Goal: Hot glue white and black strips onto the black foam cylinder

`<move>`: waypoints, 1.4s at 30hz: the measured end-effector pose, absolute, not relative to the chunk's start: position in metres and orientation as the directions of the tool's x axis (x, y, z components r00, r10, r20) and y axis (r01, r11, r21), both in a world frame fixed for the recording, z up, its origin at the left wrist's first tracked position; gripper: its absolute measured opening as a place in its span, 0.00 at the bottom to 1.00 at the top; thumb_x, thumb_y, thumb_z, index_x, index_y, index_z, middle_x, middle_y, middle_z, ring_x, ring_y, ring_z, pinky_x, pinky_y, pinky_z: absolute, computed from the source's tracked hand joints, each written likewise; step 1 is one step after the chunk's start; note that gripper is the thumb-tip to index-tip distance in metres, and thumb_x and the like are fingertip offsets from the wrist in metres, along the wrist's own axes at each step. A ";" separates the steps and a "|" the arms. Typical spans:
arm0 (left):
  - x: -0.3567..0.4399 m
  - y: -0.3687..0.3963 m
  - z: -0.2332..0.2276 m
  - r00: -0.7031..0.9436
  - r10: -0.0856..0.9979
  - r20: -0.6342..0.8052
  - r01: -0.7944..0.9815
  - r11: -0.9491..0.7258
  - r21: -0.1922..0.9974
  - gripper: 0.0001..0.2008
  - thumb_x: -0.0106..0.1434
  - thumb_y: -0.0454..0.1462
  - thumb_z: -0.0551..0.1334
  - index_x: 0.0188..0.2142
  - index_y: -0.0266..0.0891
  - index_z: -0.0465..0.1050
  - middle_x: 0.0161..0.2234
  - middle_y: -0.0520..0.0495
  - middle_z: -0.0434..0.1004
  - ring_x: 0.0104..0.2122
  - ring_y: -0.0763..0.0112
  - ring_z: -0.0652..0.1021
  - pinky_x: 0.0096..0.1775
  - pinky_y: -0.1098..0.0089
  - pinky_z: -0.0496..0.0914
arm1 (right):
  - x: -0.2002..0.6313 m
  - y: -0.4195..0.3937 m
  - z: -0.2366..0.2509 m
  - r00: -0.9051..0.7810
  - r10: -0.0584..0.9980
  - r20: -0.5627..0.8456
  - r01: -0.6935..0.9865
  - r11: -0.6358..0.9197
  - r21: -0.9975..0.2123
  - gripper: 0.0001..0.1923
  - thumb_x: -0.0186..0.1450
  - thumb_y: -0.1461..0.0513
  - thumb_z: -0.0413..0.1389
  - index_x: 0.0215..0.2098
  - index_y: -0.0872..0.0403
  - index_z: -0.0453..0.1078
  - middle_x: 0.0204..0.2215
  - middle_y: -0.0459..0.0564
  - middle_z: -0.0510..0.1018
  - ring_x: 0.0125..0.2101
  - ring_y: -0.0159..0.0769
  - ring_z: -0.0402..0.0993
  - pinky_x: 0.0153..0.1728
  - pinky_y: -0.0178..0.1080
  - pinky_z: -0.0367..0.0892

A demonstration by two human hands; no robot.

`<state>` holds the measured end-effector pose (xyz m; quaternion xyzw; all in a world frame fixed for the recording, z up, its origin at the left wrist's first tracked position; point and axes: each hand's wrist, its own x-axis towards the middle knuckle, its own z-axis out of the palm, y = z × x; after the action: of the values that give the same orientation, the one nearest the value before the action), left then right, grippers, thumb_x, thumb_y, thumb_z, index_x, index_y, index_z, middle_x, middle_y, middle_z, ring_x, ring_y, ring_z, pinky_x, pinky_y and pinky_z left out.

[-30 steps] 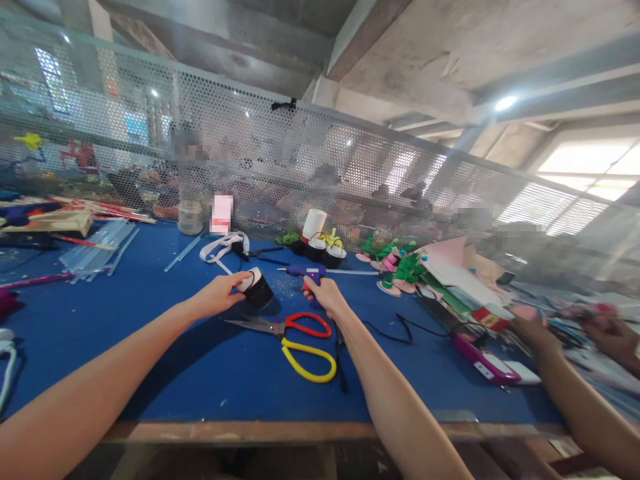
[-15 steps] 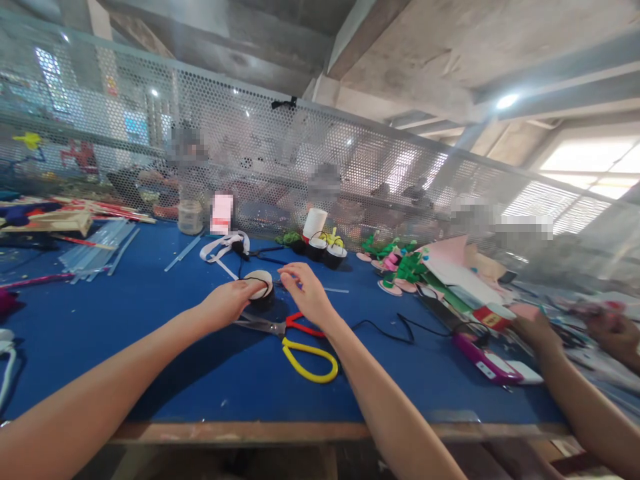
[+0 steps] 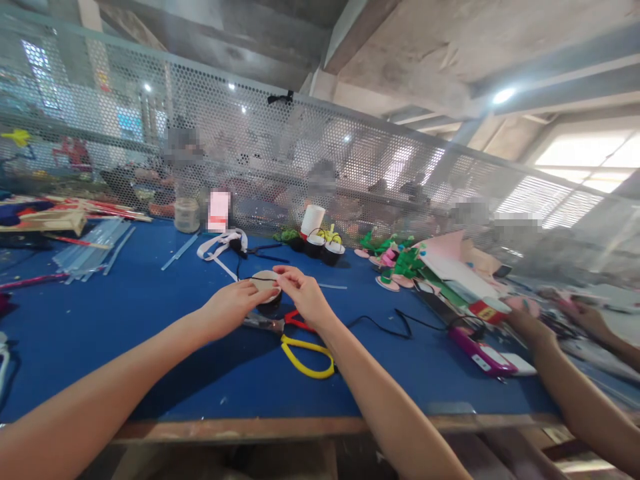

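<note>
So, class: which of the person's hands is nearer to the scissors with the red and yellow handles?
Right. The right hand hovers just above the red handle of the scissors; the left hand is beside the blade tips, gripping the small black pot.

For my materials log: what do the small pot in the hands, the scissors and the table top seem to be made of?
Small pot: black body, pale matte top, likely plastic or foam; unclear.
Scissors: bare metal blades; glossy red and yellow handles, probably plastic.
Table top: matte blue covering, possibly felt or cloth, over a worn wooden edge.
</note>
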<state>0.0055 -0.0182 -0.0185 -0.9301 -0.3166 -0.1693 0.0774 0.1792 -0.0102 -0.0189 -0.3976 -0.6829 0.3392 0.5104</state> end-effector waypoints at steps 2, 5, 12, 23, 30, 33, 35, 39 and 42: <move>0.005 -0.018 -0.017 0.690 0.626 0.364 0.641 -0.762 0.097 0.24 0.55 0.26 0.50 0.51 0.38 0.59 0.46 0.41 0.71 0.45 0.64 0.72 0.45 0.64 0.66 | 0.180 -0.011 -0.017 -0.090 0.917 0.390 0.118 0.398 -0.910 0.12 0.55 0.55 0.51 0.27 0.56 0.69 0.40 0.51 0.72 0.37 0.33 0.68 0.39 0.37 0.62; 0.005 -0.018 -0.012 0.630 0.696 0.345 0.623 -0.718 0.310 0.23 0.55 0.29 0.51 0.52 0.38 0.59 0.50 0.43 0.68 0.47 0.64 0.71 0.46 0.66 0.65 | 0.183 -0.013 -0.015 -0.046 0.940 0.339 0.062 0.341 -0.938 0.15 0.53 0.54 0.53 0.31 0.56 0.69 0.35 0.49 0.74 0.32 0.30 0.68 0.35 0.34 0.62; 0.004 -0.020 -0.007 0.551 0.788 0.274 0.552 -0.591 0.588 0.21 0.53 0.33 0.54 0.48 0.34 0.63 0.44 0.42 0.73 0.43 0.62 0.73 0.45 0.65 0.65 | 0.187 -0.012 -0.015 0.037 0.950 0.310 0.068 0.307 -0.949 0.16 0.49 0.52 0.55 0.27 0.56 0.66 0.26 0.47 0.73 0.26 0.29 0.67 0.28 0.33 0.62; 0.002 -0.012 -0.011 0.535 0.818 0.213 0.443 -0.486 0.754 0.22 0.50 0.33 0.56 0.47 0.31 0.61 0.41 0.41 0.73 0.41 0.64 0.73 0.44 0.63 0.65 | 0.189 -0.013 -0.013 0.057 0.922 0.382 0.117 0.374 -0.920 0.15 0.51 0.51 0.54 0.23 0.55 0.63 0.23 0.46 0.72 0.24 0.29 0.66 0.29 0.34 0.63; 0.003 -0.016 -0.008 0.564 0.797 0.217 0.481 -0.530 0.698 0.21 0.51 0.34 0.56 0.46 0.32 0.64 0.41 0.42 0.74 0.41 0.63 0.73 0.45 0.63 0.64 | 0.191 -0.011 -0.016 0.069 0.908 0.414 0.191 0.396 -0.898 0.16 0.52 0.50 0.52 0.23 0.55 0.63 0.22 0.46 0.71 0.23 0.30 0.66 0.29 0.34 0.63; 0.003 -0.018 -0.007 0.578 0.783 0.230 0.448 -0.539 0.713 0.20 0.51 0.34 0.56 0.46 0.35 0.64 0.43 0.44 0.74 0.42 0.64 0.73 0.46 0.63 0.64 | 0.192 -0.009 -0.018 0.084 0.906 0.416 0.207 0.392 -0.896 0.17 0.52 0.49 0.52 0.23 0.55 0.62 0.21 0.45 0.71 0.22 0.29 0.65 0.28 0.34 0.62; 0.003 -0.018 -0.007 0.578 0.781 0.237 0.431 -0.539 0.723 0.20 0.51 0.34 0.56 0.46 0.35 0.64 0.43 0.45 0.74 0.42 0.64 0.72 0.46 0.63 0.63 | 0.192 -0.008 -0.019 0.093 0.904 0.417 0.221 0.390 -0.894 0.16 0.52 0.50 0.52 0.23 0.55 0.62 0.20 0.45 0.70 0.22 0.29 0.64 0.27 0.33 0.62; 0.004 -0.018 -0.006 0.573 0.784 0.236 0.437 -0.537 0.722 0.21 0.51 0.33 0.56 0.47 0.34 0.64 0.43 0.44 0.74 0.42 0.64 0.72 0.46 0.64 0.64 | 0.192 -0.006 -0.020 0.088 0.908 0.409 0.219 0.383 -0.898 0.15 0.52 0.50 0.52 0.22 0.55 0.62 0.19 0.44 0.69 0.21 0.29 0.63 0.27 0.34 0.62; 0.004 -0.019 -0.005 0.576 0.784 0.231 0.443 -0.537 0.718 0.22 0.51 0.34 0.56 0.47 0.33 0.64 0.44 0.42 0.73 0.42 0.64 0.72 0.46 0.64 0.64 | 0.192 -0.006 -0.020 0.083 0.915 0.394 0.220 0.369 -0.903 0.15 0.53 0.51 0.52 0.22 0.55 0.62 0.19 0.44 0.69 0.21 0.29 0.63 0.27 0.34 0.62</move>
<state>0.0039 -0.0191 -0.0045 -0.8320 -0.3688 -0.2758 -0.3093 0.1915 -0.0061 -0.0199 -0.4703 -0.6036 0.3071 0.5658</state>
